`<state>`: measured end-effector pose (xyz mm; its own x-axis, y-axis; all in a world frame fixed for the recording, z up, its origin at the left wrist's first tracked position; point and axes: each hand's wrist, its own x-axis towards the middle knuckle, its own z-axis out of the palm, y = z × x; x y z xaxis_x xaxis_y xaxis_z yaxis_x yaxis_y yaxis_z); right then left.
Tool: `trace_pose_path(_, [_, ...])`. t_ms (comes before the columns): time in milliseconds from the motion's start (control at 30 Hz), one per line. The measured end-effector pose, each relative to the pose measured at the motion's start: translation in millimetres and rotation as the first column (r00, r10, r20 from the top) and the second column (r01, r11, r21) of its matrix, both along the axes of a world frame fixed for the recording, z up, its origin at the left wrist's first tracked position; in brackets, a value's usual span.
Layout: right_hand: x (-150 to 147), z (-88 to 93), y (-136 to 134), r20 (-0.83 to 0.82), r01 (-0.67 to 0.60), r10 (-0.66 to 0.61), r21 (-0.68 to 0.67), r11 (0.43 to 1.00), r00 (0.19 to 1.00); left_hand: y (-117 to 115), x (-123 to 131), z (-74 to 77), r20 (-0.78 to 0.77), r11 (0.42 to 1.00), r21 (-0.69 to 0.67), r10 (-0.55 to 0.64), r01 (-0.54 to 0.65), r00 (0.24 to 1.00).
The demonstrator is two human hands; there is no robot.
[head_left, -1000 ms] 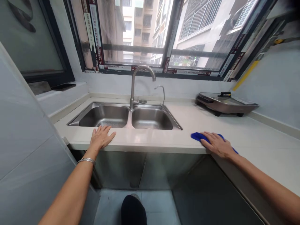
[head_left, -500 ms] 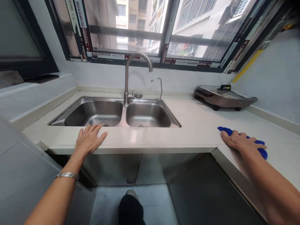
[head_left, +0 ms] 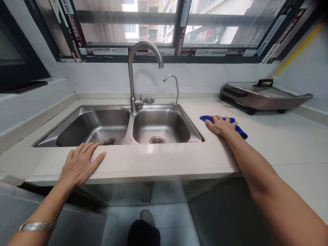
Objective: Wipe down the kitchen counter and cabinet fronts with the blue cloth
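Note:
My left hand [head_left: 80, 164] lies flat and open on the front strip of the white countertop [head_left: 159, 159], fingers spread, their tips at the edge of the left basin. Right of the sink, my right hand [head_left: 221, 125] holds a blue cloth [head_left: 241, 131] down against the counter. Parts of the cloth stick out past the fingers on both sides; the rest is hidden under the palm. Between the hands is a steel double sink [head_left: 131, 131] with wet drops in its basins.
A tall curved faucet [head_left: 131, 78] and a thin small tap [head_left: 176, 89] rise behind the sink. An electric griddle with a glass lid [head_left: 266, 97] stands at the back right. The window [head_left: 128, 30] is above. A dark phone-like slab [head_left: 24, 86] lies on the left ledge.
My right hand has slid the blue cloth left and away from me, from the right-hand counter to beside the sink. My left hand stays on the front edge while the view shifts closer.

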<state>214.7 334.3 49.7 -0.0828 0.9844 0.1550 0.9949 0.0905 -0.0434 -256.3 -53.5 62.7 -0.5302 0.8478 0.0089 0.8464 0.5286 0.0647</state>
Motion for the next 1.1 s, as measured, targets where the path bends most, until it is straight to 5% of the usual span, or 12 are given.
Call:
trace_pose_path(267, [-25,3.1,-23,0.019,-0.288,0.288,-0.005,0.958,0.957,1,-4,-1.4,0.001,1.0,0.009,-0.011,0.011,1.0])
trace_pose_path(533, [21,0.4,-101,0.033,-0.549,0.548,0.017,0.836,0.836,-1,-6,2.2,-0.003,0.997,0.043,-0.065,0.065,0.998])
trace_pose_path(767, [146,-9.9,-158,-0.002,-0.177,0.177,-0.022,0.984,0.984,-3,3,10.5,0.026,0.999,0.004,-0.05,0.05,0.998])
trace_pose_path(933, [240,-27.5,-228,-0.013,-0.017,0.017,-0.018,1.0,1.0,-9,5,8.4,0.032,0.998,0.018,-0.067,0.066,0.997])
trace_pose_path(1100, [302,-35.1,-295,-0.019,0.139,-0.14,-0.04,0.989,0.99,-22,8,5.2,0.018,0.994,0.033,-0.104,0.103,0.994])
